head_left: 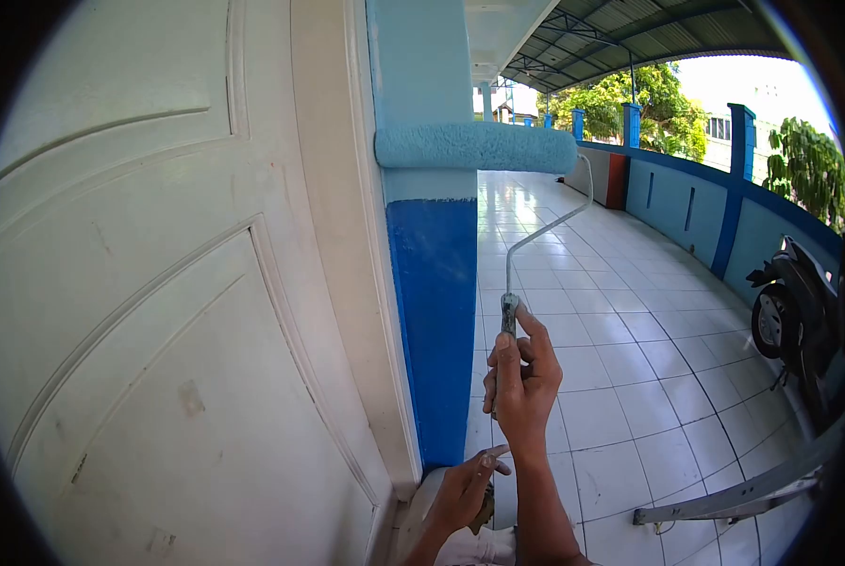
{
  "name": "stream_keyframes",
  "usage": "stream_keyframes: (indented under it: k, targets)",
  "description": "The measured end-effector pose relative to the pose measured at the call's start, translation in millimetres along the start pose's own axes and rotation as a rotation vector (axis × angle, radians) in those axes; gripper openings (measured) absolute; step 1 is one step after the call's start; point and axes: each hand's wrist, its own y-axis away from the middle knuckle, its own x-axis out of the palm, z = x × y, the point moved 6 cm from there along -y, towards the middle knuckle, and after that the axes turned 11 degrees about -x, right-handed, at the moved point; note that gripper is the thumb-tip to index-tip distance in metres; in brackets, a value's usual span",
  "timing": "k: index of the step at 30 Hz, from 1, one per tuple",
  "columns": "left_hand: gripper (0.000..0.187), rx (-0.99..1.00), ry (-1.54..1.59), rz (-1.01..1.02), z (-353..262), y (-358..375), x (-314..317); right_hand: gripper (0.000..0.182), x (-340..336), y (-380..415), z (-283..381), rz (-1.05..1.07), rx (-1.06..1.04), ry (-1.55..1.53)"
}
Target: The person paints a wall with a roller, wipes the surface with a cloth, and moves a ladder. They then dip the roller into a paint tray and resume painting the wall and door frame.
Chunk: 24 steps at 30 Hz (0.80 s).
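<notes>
My right hand (528,373) is wrapped round the handle of a paint roller (479,146), with its fingers closed and the index finger pointing up along the grip. The fluffy light-blue sleeve lies level across the pillar (432,302), over its light-blue part and just above the dark-blue lower part. Its right half sticks out past the pillar's edge. A bent wire frame (547,226) joins sleeve and handle. Lower down, my left hand (462,492) is near the pillar's foot, its fingers loosely stretched to the right and apart, with nothing seen in them.
A white panelled door (177,283) and its frame (342,236) stand close on the left. White floor tiles (620,368) stretch along the covered walkway. At right are a motorcycle (790,321), a metal ladder (734,500) and a blue wall (668,198).
</notes>
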Motion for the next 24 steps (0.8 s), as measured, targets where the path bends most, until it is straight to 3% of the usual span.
stream_keyframes:
  k: [3,8,15,19,22,24]
  targets:
    - [0.048,0.022,0.004,-0.006,-6,1,2,0.034,2,-8,7,0.013,-0.07,0.012]
    - [0.049,0.121,-0.006,-0.044,4,-7,-3,0.036,-13,40,-9,0.025,0.046,0.066]
    - [0.051,0.036,-0.003,-0.032,5,-8,-3,0.035,-9,14,3,0.037,-0.071,0.095]
    - [0.051,0.049,-0.006,-0.031,-1,-4,0,0.035,-17,25,1,0.055,0.034,0.132]
    - [0.05,0.109,-0.006,-0.062,8,-10,3,0.035,-20,38,-3,0.063,-0.088,0.23]
    - [0.05,0.07,-0.004,-0.028,9,-9,4,0.035,-21,33,-3,0.057,-0.015,0.186]
